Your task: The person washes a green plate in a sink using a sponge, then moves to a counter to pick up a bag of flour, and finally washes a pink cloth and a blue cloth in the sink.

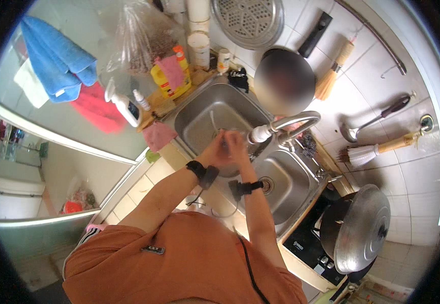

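My left hand (217, 152) and my right hand (238, 148) are together over the near side of the larger stainless-steel sink basin (189, 125). Their fingers are bent toward each other, and motion blurs them. A small dark patch shows between the palms; I cannot tell whether it is an object or shadow. Just right of my right hand is the white nozzle (260, 134) of a curved metal faucet (313, 116). The smaller sink basin (292, 182), with its drain, lies to the right of my wrists.
At right, a wok (330, 224) with a metal lid (362, 231) stands on a black cooktop (299, 243). A yellow jug (166, 81) and white spray bottle (124, 108) stand behind and left of the sink. A ladle (357, 129) and brushes (360, 155) hang on the tiled wall.
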{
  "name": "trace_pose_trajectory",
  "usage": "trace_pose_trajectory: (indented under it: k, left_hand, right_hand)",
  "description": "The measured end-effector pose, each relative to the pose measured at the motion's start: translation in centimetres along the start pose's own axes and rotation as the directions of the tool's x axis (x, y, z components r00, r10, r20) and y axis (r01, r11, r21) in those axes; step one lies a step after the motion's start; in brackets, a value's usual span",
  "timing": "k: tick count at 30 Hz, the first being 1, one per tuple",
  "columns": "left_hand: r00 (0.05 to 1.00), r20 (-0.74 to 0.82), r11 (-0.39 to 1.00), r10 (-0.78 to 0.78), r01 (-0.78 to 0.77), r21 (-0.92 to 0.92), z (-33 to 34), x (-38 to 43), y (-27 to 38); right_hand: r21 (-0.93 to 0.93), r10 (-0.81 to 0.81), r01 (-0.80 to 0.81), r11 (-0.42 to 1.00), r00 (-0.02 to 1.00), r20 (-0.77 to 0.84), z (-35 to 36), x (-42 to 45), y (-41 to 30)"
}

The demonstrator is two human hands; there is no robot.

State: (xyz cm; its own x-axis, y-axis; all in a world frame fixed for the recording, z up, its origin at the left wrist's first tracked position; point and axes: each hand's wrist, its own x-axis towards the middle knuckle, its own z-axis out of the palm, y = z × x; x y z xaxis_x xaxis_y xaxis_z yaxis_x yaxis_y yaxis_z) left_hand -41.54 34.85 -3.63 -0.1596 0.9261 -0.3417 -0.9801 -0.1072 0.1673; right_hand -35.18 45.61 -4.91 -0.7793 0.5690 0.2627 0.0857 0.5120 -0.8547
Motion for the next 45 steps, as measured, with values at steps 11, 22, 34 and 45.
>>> trace_pose_trajectory:
  k: [11, 22, 34, 45]
  left_hand:
    - [0.986, -0.039, 0.961, -0.162, 0.148, -0.232, 4.7, 5.9, -1.7]
    - [0.960, 0.130, 0.741, 0.249, -0.275, 0.613, -4.2, 5.5, -0.8]
    - [0.828, 0.387, 0.212, 0.406, -0.497, 0.841, -10.3, 5.3, 4.0]
    - [0.929, 0.283, 0.969, -0.238, 0.245, 0.012, -1.7, -1.7, 12.8]
  right_hand:
    - [0.932, 0.855, -0.345, 0.114, 0.512, 0.084, -14.9, -0.1, 11.2]
    - [0.758, 0.881, -0.453, 0.469, 0.304, -0.364, -13.3, 1.8, 11.9]
    - [-0.055, 0.063, -0.072, 0.996, 0.986, -0.153, 4.6, -1.8, -4.2]
    - [0.420, 0.182, -0.005, 0.907, 0.906, -0.382, 8.7, 2.7, -12.5]
